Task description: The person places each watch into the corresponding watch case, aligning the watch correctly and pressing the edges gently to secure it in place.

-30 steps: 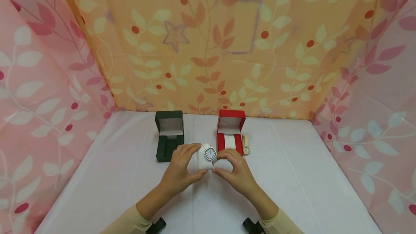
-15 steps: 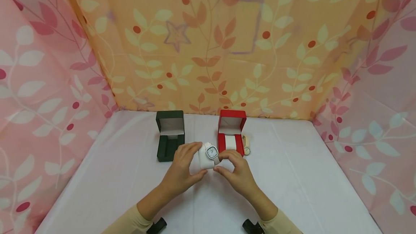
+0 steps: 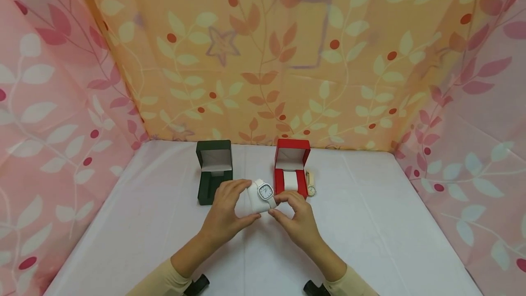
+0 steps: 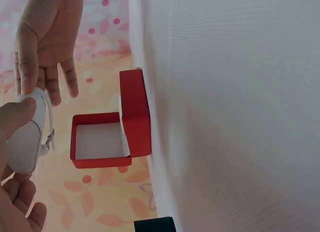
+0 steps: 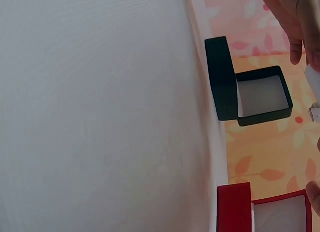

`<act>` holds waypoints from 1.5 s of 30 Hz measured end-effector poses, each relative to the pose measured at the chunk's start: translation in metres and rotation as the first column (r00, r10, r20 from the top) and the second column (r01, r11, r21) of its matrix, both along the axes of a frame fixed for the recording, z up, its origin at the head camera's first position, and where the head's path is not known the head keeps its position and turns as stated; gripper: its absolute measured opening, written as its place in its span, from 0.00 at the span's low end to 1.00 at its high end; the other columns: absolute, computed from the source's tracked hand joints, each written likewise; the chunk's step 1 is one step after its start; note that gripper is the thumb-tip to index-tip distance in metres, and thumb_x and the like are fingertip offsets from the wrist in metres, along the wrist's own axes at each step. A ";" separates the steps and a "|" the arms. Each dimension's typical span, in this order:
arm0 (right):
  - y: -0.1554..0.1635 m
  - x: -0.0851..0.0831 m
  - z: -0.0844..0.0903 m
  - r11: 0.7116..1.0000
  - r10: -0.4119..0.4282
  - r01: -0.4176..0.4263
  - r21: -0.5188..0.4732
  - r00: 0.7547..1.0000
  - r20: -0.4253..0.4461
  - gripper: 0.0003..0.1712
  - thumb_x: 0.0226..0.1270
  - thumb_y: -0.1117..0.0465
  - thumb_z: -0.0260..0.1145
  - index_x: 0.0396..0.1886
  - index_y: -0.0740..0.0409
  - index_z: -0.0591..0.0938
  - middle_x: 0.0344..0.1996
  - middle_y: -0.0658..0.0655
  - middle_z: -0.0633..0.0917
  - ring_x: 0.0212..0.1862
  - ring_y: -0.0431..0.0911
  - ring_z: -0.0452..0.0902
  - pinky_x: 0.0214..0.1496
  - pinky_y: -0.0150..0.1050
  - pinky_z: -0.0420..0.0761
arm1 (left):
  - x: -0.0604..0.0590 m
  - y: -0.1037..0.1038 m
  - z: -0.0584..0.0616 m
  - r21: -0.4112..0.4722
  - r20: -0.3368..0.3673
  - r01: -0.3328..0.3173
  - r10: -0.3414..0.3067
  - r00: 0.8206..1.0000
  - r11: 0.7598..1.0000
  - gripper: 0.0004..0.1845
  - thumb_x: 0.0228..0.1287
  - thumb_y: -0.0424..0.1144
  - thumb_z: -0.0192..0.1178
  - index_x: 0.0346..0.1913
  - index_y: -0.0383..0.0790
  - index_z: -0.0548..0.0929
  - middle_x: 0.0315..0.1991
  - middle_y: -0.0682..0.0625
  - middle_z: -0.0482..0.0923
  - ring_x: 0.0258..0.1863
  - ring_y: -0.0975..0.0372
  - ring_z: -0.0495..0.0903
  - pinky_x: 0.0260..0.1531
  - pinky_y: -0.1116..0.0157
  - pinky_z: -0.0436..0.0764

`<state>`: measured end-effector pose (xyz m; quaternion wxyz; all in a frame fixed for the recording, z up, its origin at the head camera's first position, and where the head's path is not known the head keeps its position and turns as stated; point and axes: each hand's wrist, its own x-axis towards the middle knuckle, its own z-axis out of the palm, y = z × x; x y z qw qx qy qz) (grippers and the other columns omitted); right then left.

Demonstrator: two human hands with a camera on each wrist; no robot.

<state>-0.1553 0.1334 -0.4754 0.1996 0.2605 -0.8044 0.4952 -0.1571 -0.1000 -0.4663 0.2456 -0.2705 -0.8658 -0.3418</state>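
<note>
Above the white table, my left hand [image 3: 225,209] grips a white watch cushion [image 3: 254,198] between thumb and fingers. A white wristwatch [image 3: 265,191] with a squarish face sits round the cushion near its right end. From the right, my right hand [image 3: 299,217] pinches the watch at the strap, its thumb by the cushion's end. The left wrist view shows the left thumb flat on the cushion [image 4: 25,144], with the strap's buckle [image 4: 49,139] hanging loose of it. Behind the left hand stands an open green watch box [image 3: 211,186] with no cushion in it.
An open red watch box [image 3: 292,150] stands at the back, with a white cushion [image 3: 290,180] inside. Against its right side lies a gold-coloured watch [image 3: 311,184]. Patterned cloth [image 3: 263,58] walls the table [image 3: 370,223] at the back and both sides.
The cushion has tilted slightly, and more of it shows left of the watch. Both hands have shifted slightly and keep their hold. The boxes stand as before.
</note>
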 end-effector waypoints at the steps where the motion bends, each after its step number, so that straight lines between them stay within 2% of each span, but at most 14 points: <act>1: -0.001 0.001 -0.001 1.000 -0.008 0.008 -0.003 1.000 0.006 0.16 0.61 0.59 0.79 0.48 0.46 0.86 0.42 0.46 0.86 0.50 0.42 0.80 0.56 0.41 0.79 | 0.000 0.000 0.000 0.003 0.001 -0.005 0.005 1.000 1.000 0.49 0.42 0.46 0.86 0.70 0.43 0.73 0.65 0.51 0.75 0.65 0.56 0.68 0.62 0.50 0.72; 6: -0.004 0.002 -0.001 0.999 -0.033 0.034 -0.023 0.999 0.022 0.15 0.60 0.60 0.79 0.46 0.44 0.87 0.41 0.44 0.86 0.49 0.41 0.80 0.55 0.40 0.79 | 0.000 0.000 0.000 -0.001 -0.016 -0.035 0.035 0.999 0.999 0.48 0.42 0.48 0.86 0.68 0.43 0.75 0.64 0.51 0.77 0.63 0.57 0.70 0.61 0.51 0.72; 12: -0.006 0.004 0.000 0.999 -0.031 0.032 0.009 0.999 -0.037 0.17 0.59 0.61 0.80 0.47 0.46 0.88 0.41 0.45 0.87 0.49 0.42 0.80 0.55 0.38 0.79 | 0.000 0.000 -0.001 0.001 -0.042 -0.043 0.043 0.998 0.999 0.47 0.40 0.47 0.86 0.67 0.42 0.76 0.63 0.51 0.78 0.62 0.56 0.71 0.61 0.51 0.72; 17: 0.005 -0.005 0.002 0.995 0.066 -0.059 0.076 0.993 -0.100 0.18 0.59 0.63 0.79 0.49 0.49 0.88 0.45 0.49 0.88 0.52 0.46 0.80 0.57 0.36 0.81 | -0.006 -0.004 -0.001 -0.024 -0.053 0.024 -0.026 0.998 0.999 0.48 0.44 0.46 0.85 0.70 0.42 0.74 0.67 0.51 0.76 0.64 0.56 0.70 0.63 0.50 0.70; 20: 0.014 -0.011 0.003 0.988 0.125 -0.117 0.106 0.989 -0.079 0.22 0.58 0.63 0.80 0.53 0.48 0.87 0.49 0.49 0.87 0.55 0.47 0.79 0.59 0.37 0.81 | -0.009 -0.007 0.002 -0.034 -0.050 0.084 -0.086 0.995 0.996 0.48 0.45 0.45 0.84 0.71 0.43 0.73 0.68 0.52 0.75 0.66 0.56 0.69 0.65 0.49 0.69; 26: 0.024 -0.017 0.008 0.969 0.191 -0.192 0.157 0.981 0.018 0.39 0.57 0.57 0.81 0.69 0.47 0.77 0.64 0.49 0.79 0.66 0.45 0.73 0.61 0.49 0.82 | -0.009 -0.009 0.008 -0.019 -0.023 0.175 -0.175 0.984 0.984 0.48 0.43 0.40 0.85 0.71 0.45 0.74 0.67 0.53 0.76 0.66 0.57 0.69 0.64 0.50 0.70; 28: 0.026 -0.017 0.009 0.960 0.212 -0.216 0.178 0.976 0.040 0.43 0.57 0.55 0.81 0.73 0.46 0.74 0.67 0.49 0.77 0.68 0.45 0.70 0.62 0.50 0.81 | -0.008 -0.009 0.008 -0.020 -0.022 0.195 -0.196 0.980 0.981 0.49 0.41 0.39 0.86 0.71 0.44 0.74 0.67 0.52 0.76 0.65 0.56 0.69 0.63 0.49 0.71; 35: 0.031 -0.020 0.010 0.934 0.262 -0.269 0.234 0.963 0.061 0.49 0.55 0.53 0.82 0.77 0.47 0.69 0.71 0.50 0.73 0.70 0.46 0.68 0.66 0.43 0.78 | -0.009 -0.010 0.004 -0.042 -0.007 0.220 -0.221 0.975 0.975 0.50 0.42 0.40 0.86 0.72 0.43 0.73 0.68 0.52 0.75 0.65 0.57 0.69 0.63 0.49 0.71; 41: 0.031 -0.020 0.009 0.936 0.259 -0.261 0.236 0.965 0.040 0.49 0.55 0.51 0.82 0.76 0.48 0.70 0.70 0.50 0.74 0.70 0.46 0.68 0.66 0.45 0.79 | -0.007 -0.008 0.003 -0.038 0.020 0.233 -0.233 0.972 0.972 0.51 0.43 0.40 0.85 0.73 0.45 0.71 0.69 0.54 0.74 0.66 0.58 0.68 0.63 0.47 0.74; 45: 0.030 -0.019 0.010 0.939 0.260 -0.253 0.231 0.966 0.003 0.49 0.53 0.53 0.83 0.75 0.50 0.71 0.69 0.51 0.75 0.69 0.47 0.69 0.64 0.44 0.80 | -0.007 -0.008 0.002 -0.016 0.051 0.237 -0.236 0.970 0.971 0.52 0.43 0.39 0.85 0.74 0.47 0.70 0.70 0.54 0.72 0.67 0.58 0.66 0.62 0.51 0.77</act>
